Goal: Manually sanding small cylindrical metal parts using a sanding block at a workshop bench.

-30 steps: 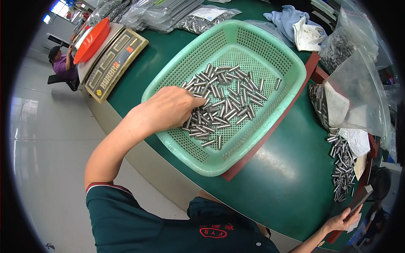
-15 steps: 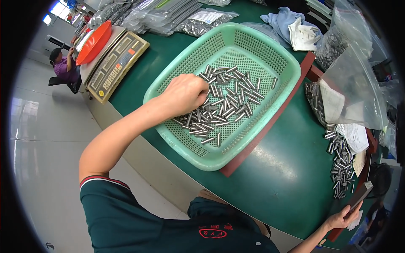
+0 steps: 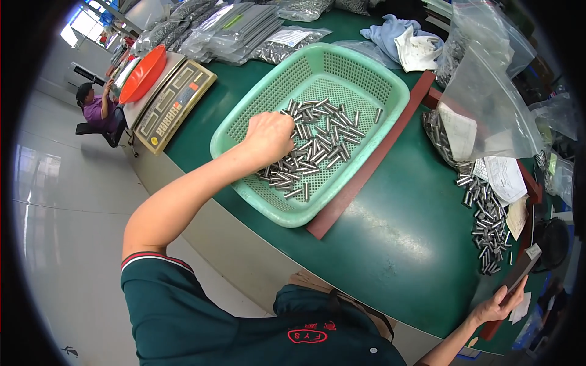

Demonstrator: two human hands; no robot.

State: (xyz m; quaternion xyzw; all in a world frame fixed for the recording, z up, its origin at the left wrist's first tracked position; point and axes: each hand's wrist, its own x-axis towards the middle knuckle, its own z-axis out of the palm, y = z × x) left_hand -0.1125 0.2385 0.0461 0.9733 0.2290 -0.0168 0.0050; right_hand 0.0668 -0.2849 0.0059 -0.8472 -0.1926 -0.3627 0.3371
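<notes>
My left hand (image 3: pixel 271 138) is closed in a fist over the left part of a pale green plastic basket (image 3: pixel 381 85). Its fingertips are turned down and hidden, so whatever they hold does not show. Around and under it lie many short, shiny metal pins (image 3: pixel 316 148), loosely heaped on the basket's perforated bottom. At the far right, my right hand (image 3: pixel 497 307) grips a dark, flat rectangular bar (image 3: pixel 517 270) with a lighter end, held at a slant. Beside the bar, a second heap of metal pins (image 3: pixel 488 229) lies on the green tabletop (image 3: pixel 390 238).
A red-brown strip (image 3: pixel 372 161) runs along the basket's right side. Clear plastic bags (image 3: pixel 488 110) and papers (image 3: pixel 503 177) crowd the right. At the left stands a scale (image 3: pixel 174 110) with a red-orange tray (image 3: pixel 143 74). Packed bags (image 3: pixel 235 33) line the back; a person (image 3: pixel 101 113) sits beyond.
The whole view has shifted a little, so the basket and bags appear further left. My left hand stays closed over the pins, and my right hand still holds the bar.
</notes>
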